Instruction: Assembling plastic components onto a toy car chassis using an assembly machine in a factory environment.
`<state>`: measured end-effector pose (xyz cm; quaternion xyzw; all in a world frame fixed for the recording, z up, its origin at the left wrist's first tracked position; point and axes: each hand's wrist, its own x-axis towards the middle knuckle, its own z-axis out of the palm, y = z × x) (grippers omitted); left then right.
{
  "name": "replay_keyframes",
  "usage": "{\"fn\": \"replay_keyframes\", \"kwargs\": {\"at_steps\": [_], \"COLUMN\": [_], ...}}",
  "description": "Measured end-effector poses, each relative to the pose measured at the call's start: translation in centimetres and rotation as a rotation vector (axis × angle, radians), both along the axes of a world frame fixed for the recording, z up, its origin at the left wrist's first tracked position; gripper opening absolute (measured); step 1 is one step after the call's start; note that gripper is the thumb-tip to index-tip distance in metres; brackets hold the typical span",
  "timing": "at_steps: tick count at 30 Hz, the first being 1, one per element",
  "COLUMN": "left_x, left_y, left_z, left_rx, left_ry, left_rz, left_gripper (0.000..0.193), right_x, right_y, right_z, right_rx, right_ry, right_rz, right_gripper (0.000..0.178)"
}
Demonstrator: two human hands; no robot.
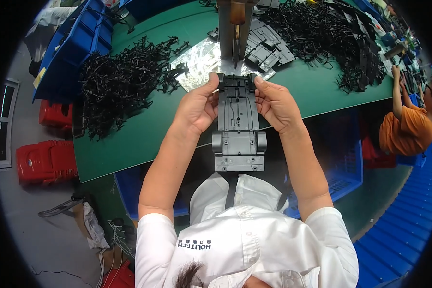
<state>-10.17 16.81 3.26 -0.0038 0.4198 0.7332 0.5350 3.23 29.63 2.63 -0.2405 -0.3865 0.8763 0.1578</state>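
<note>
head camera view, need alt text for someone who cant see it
The left hand and right hand hold a grey plastic panel by its far end before an upright machine; black parts lie heaped on the green table.

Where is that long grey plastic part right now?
In the head view, the long grey plastic part is at the centre, held by its far end between the left hand and the right hand, near the upright machine.

A head-worn fisheye (the left one) looks down, close above both hands [198,104] [280,105].
</note>
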Motion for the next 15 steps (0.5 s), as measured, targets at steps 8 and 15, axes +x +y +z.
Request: {"fn": "replay_keyframes", "kwargs": {"at_steps": [8,15], "left_x": [-0.9,-1.6], "left_y": [1.9,3.0], "left_z": [0.2,0.5], "left_rx": [-0.045,-0.014], "left_ry": [-0.023,-0.056], "left_rz": [0.033,0.021], "left_gripper": [0.023,0.021], "right_x": [-0.8,-1.5], "right_y": [1.3,2.0], "right_z": [0.3,0.4], "right_rx": [-0.008,-0.01], "right_ry": [-0.012,-0.021], "right_rz": [-0.059,-0.112], "right_gripper": [0.023,0.021]}}
